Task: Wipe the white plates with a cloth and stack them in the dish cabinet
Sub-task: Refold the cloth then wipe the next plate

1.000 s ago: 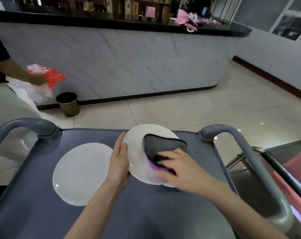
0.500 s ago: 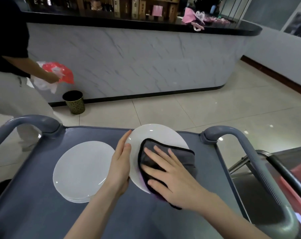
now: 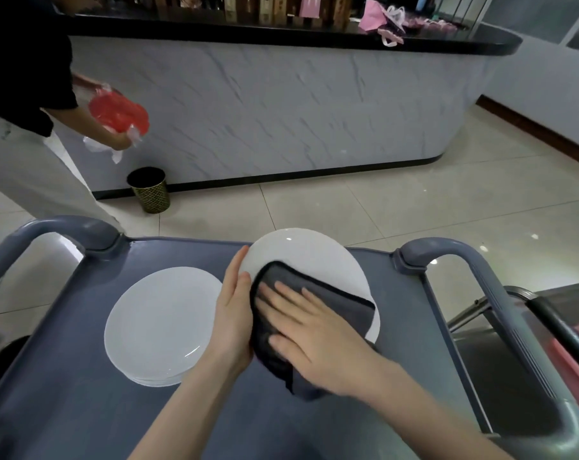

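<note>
A white plate (image 3: 308,257) is tilted up over the right part of a grey cart (image 3: 65,410). My left hand (image 3: 233,320) holds it by its left rim, thumb on the front edge. My right hand (image 3: 314,336) lies flat, with straight fingers, on a dark grey cloth (image 3: 341,303) and presses it against the plate's face. The cloth covers the plate's lower half and hangs below my palm. A stack of white plates (image 3: 158,323) sits flat on the cart to the left of my left hand.
Raised grey handles (image 3: 500,293) frame the cart's sides. Another person (image 3: 22,94) stands at the far left holding a red item in plastic (image 3: 119,114). A small gold bin (image 3: 148,189) stands by a marble counter (image 3: 281,111). Tiled floor lies beyond.
My right hand has flattened and slid the cloth from the plate's upper middle down to its lower left. The person at the left has stepped closer.
</note>
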A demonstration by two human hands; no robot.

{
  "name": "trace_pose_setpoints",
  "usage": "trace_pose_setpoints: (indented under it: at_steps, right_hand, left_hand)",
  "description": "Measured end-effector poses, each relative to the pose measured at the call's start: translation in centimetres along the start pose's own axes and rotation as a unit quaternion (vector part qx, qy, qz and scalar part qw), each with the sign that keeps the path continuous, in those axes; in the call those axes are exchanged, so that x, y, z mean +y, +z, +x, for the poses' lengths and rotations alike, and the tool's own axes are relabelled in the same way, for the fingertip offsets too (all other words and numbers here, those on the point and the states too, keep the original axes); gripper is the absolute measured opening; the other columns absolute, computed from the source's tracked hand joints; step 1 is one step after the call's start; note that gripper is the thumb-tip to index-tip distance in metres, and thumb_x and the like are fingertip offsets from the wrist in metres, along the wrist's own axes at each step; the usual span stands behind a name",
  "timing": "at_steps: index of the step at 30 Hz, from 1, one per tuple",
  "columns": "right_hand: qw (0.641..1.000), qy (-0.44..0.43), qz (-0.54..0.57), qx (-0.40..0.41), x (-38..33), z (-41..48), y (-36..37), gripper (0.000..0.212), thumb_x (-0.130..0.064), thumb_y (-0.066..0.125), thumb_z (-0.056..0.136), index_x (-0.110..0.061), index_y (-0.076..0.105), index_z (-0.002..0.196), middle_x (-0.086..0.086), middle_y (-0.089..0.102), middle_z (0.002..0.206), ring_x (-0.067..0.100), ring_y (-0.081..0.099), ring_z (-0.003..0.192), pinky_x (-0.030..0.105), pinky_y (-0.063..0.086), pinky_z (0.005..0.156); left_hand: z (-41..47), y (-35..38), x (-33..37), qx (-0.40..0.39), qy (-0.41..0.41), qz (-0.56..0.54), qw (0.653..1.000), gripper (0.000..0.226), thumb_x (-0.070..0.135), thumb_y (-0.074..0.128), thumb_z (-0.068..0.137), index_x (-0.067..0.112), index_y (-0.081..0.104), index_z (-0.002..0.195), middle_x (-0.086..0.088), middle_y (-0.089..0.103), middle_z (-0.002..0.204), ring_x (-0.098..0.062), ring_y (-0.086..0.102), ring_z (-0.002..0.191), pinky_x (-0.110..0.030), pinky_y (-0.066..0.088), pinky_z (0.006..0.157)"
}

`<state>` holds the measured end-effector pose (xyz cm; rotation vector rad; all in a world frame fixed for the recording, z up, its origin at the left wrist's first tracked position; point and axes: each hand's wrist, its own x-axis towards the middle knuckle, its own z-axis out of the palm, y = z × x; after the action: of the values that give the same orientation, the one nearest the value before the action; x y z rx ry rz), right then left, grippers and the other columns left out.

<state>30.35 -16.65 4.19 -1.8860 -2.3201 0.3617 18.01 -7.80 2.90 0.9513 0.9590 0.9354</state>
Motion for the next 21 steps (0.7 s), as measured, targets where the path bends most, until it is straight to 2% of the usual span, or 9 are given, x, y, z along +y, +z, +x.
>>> trace_pose_setpoints:
  at_steps: [4,6,7,9,11,14,16,18,21]
  right_hand:
    - [0.989,0.137,-0.011,0.046,4.2,3.6,-1.3,0.076,-0.064,0.008,0.089,-0.030,0.007,0.157,-0.013,-0.006,0.164,0.009,-0.007,0.151,0.040,0.002,0.123]
    - [0.983,0.180,-0.015,0.039,5.5,3.9,-1.6,0.070,-0.060,0.018,0.097,-0.028,0.003,0.158,-0.012,-0.011,0.164,0.010,-0.010,0.151,0.041,0.002,0.123]
    - [0.985,0.171,-0.012,0.033,5.2,4.0,-1.5,0.067,-0.057,0.021,0.100,-0.028,0.003,0.158,-0.012,-0.012,0.164,0.011,-0.011,0.151,0.042,0.001,0.123]
    - [0.993,0.110,0.001,0.029,3.3,4.1,-1.0,0.069,-0.058,0.017,0.095,-0.029,0.004,0.157,-0.014,-0.008,0.164,0.010,-0.010,0.151,0.041,-0.001,0.123]
    - [0.999,0.049,0.018,0.013,1.4,3.7,-0.4,0.069,-0.055,0.014,0.093,-0.033,0.005,0.157,-0.017,-0.005,0.164,0.006,-0.010,0.150,0.036,-0.006,0.122]
    - [1.000,-0.012,0.016,-0.013,0.2,1.5,0.1,0.059,-0.044,0.022,0.100,-0.034,0.007,0.157,-0.020,-0.002,0.163,0.002,-0.011,0.149,0.033,-0.009,0.121]
    - [0.999,-0.036,-0.015,-0.015,0.5,-0.6,0.7,0.055,-0.040,0.022,0.103,-0.034,0.010,0.157,-0.020,0.000,0.164,0.003,-0.008,0.150,0.032,-0.007,0.121]
    - [0.999,-0.004,-0.030,-0.012,1.8,-2.3,0.9,0.056,-0.041,0.018,0.102,-0.035,0.008,0.157,-0.019,-0.002,0.163,0.003,-0.006,0.150,0.033,-0.001,0.122]
    - [0.993,0.116,-0.035,0.000,5.0,-2.0,-0.2,0.062,-0.048,0.004,0.095,-0.033,-0.003,0.155,-0.017,-0.010,0.162,0.005,-0.011,0.150,0.039,0.007,0.124]
  left_hand:
    - [-0.8,0.5,-0.7,-0.028,-0.014,-0.001,1.000,0.036,0.027,0.032,0.111,0.045,0.051,0.136,0.016,0.061,0.137,-0.004,0.059,0.124,-0.031,0.048,0.104]
    - [-0.8,0.5,-0.7,-0.032,-0.027,-0.003,0.999,0.036,0.028,0.031,0.111,0.048,0.050,0.135,0.021,0.062,0.133,0.000,0.061,0.120,-0.026,0.051,0.095]
    - [-0.6,0.4,-0.7,-0.032,-0.024,0.001,0.999,0.036,0.029,0.031,0.111,0.046,0.051,0.136,0.021,0.062,0.134,-0.001,0.061,0.121,-0.027,0.051,0.096]
    - [0.0,0.4,-0.5,-0.027,-0.008,0.012,1.000,0.035,0.031,0.033,0.110,0.041,0.053,0.138,0.018,0.061,0.136,-0.004,0.057,0.128,-0.034,0.046,0.108]
    - [0.5,0.2,-0.3,-0.021,-0.005,0.007,1.000,0.036,0.035,0.034,0.110,0.038,0.055,0.139,0.015,0.062,0.138,-0.004,0.056,0.130,-0.039,0.040,0.115]
    - [0.8,-0.8,-0.2,-0.026,-0.021,0.002,0.999,0.036,0.035,0.032,0.111,0.037,0.055,0.138,0.009,0.063,0.138,-0.008,0.058,0.129,-0.036,0.043,0.112]
    - [0.9,-1.3,-0.2,-0.029,-0.038,0.007,0.999,0.034,0.033,0.032,0.111,0.042,0.056,0.133,0.013,0.064,0.135,-0.009,0.059,0.127,-0.039,0.045,0.111]
    - [0.9,-1.5,-0.1,-0.034,-0.053,0.006,0.998,0.034,0.032,0.034,0.110,0.047,0.059,0.126,0.018,0.066,0.132,-0.009,0.060,0.125,-0.044,0.045,0.111]
    - [0.6,-1.1,0.2,-0.047,-0.056,0.016,0.997,0.034,0.037,0.034,0.109,0.053,0.058,0.128,0.023,0.064,0.131,-0.009,0.060,0.126,-0.049,0.048,0.108]
